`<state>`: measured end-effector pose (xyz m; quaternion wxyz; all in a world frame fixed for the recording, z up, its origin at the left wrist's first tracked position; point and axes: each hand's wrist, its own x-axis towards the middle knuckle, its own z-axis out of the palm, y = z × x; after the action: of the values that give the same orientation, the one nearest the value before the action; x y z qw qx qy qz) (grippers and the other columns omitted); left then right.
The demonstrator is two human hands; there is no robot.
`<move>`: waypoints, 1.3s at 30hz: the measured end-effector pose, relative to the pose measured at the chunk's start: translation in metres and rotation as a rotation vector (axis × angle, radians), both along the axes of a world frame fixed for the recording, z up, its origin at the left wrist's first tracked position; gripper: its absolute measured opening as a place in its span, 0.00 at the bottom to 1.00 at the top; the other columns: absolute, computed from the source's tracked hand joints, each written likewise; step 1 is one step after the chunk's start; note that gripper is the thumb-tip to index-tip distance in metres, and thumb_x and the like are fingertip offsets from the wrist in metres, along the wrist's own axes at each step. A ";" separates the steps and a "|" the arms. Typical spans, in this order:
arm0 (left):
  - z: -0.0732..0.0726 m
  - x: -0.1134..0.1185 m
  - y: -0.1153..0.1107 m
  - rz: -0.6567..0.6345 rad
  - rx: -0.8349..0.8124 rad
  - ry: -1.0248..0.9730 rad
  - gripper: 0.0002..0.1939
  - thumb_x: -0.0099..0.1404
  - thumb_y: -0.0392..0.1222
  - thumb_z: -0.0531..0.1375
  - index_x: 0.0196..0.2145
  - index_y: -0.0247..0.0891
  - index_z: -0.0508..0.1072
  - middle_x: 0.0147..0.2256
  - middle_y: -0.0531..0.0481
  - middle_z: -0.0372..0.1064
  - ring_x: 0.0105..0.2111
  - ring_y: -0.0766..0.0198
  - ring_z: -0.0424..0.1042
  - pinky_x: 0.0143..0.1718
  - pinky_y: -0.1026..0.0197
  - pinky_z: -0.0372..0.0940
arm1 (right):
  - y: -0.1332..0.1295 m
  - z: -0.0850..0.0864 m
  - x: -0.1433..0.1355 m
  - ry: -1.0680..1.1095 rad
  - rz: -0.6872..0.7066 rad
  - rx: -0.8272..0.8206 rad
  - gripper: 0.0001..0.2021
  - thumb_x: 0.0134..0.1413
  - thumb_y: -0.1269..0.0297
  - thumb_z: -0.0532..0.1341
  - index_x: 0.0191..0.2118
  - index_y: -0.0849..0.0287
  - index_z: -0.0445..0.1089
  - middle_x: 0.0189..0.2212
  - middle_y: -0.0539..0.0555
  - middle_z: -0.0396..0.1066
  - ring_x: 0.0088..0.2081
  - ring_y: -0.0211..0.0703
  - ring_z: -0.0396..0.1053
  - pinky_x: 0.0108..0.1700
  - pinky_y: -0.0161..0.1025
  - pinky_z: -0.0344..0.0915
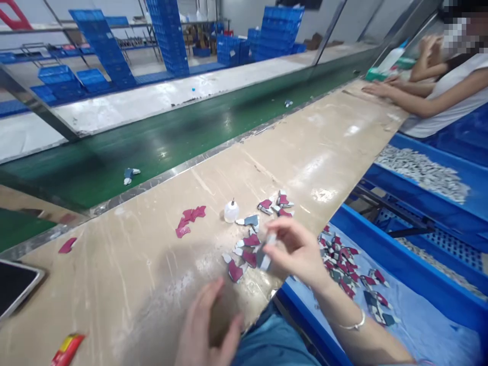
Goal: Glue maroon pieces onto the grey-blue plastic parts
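Observation:
My right hand (299, 251) pinches a small grey and white piece (264, 255) between thumb and fingers, just above the tan table (152, 264). Lower in the view, my left hand (209, 325) is held over the table with thumb and fingers apart and nothing between them; it is slightly blurred. Several maroon and white pieces (235, 270) lie between the hands and beyond them, with a grey-blue and white piece (249, 221) among them. A small round white bottle (231, 211) with a dark tip stands behind these. Flat maroon pieces (190, 216) lie to its left.
A blue bin (366, 226) of maroon and grey pieces sits at the right, below table height. Beyond the table runs a green belt (190, 137) bearing small pieces. A dark device (17, 287) and a red tube (68, 349) lie left. Another person's hands (381, 89) rest far right.

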<state>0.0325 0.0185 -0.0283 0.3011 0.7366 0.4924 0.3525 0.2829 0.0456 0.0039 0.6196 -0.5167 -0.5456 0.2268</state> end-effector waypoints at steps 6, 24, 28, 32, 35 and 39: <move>0.000 0.013 -0.024 0.116 -0.348 -0.231 0.29 0.71 0.42 0.65 0.68 0.47 0.69 0.56 0.42 0.83 0.53 0.48 0.86 0.55 0.48 0.81 | -0.007 0.016 -0.068 -0.028 0.388 -0.231 0.14 0.63 0.53 0.73 0.46 0.55 0.77 0.31 0.48 0.76 0.25 0.35 0.71 0.29 0.33 0.72; 0.040 -0.033 -0.012 0.126 -0.446 -0.562 0.37 0.68 0.36 0.70 0.71 0.52 0.66 0.37 0.57 0.79 0.34 0.66 0.82 0.39 0.65 0.80 | -0.025 0.007 -0.105 0.140 0.630 -0.226 0.18 0.73 0.72 0.66 0.61 0.46 0.71 0.49 0.52 0.86 0.52 0.44 0.86 0.56 0.42 0.82; 0.042 -0.031 -0.012 0.144 -0.523 -0.578 0.38 0.66 0.39 0.72 0.70 0.50 0.67 0.36 0.56 0.79 0.32 0.64 0.81 0.37 0.62 0.80 | -0.025 0.005 -0.108 0.168 0.604 -0.233 0.16 0.73 0.69 0.67 0.60 0.45 0.73 0.48 0.52 0.87 0.51 0.42 0.86 0.54 0.40 0.83; 0.045 -0.029 -0.018 0.176 -0.571 -0.575 0.43 0.68 0.43 0.71 0.75 0.53 0.60 0.44 0.51 0.81 0.43 0.58 0.84 0.50 0.55 0.80 | -0.023 0.004 -0.102 0.120 0.513 -0.167 0.14 0.71 0.70 0.68 0.57 0.47 0.76 0.44 0.52 0.87 0.46 0.44 0.87 0.48 0.39 0.84; 0.046 -0.030 -0.020 0.217 -0.501 -0.450 0.38 0.72 0.43 0.68 0.74 0.54 0.61 0.40 0.54 0.79 0.42 0.60 0.82 0.53 0.56 0.77 | -0.018 -0.003 -0.074 0.035 0.275 -0.068 0.08 0.69 0.69 0.70 0.50 0.49 0.80 0.40 0.51 0.87 0.40 0.42 0.86 0.43 0.39 0.83; 0.044 -0.035 -0.014 0.226 -0.470 -0.310 0.26 0.74 0.45 0.65 0.67 0.50 0.69 0.37 0.54 0.78 0.39 0.61 0.80 0.49 0.58 0.75 | -0.017 -0.019 -0.008 -0.018 -0.278 -0.070 0.02 0.66 0.62 0.72 0.41 0.51 0.81 0.38 0.52 0.86 0.40 0.45 0.85 0.45 0.42 0.83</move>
<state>-0.0027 0.0044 0.0153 0.4936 0.5247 0.5876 0.3686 0.2749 0.0285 -0.0151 0.6217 -0.6105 -0.4663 0.1530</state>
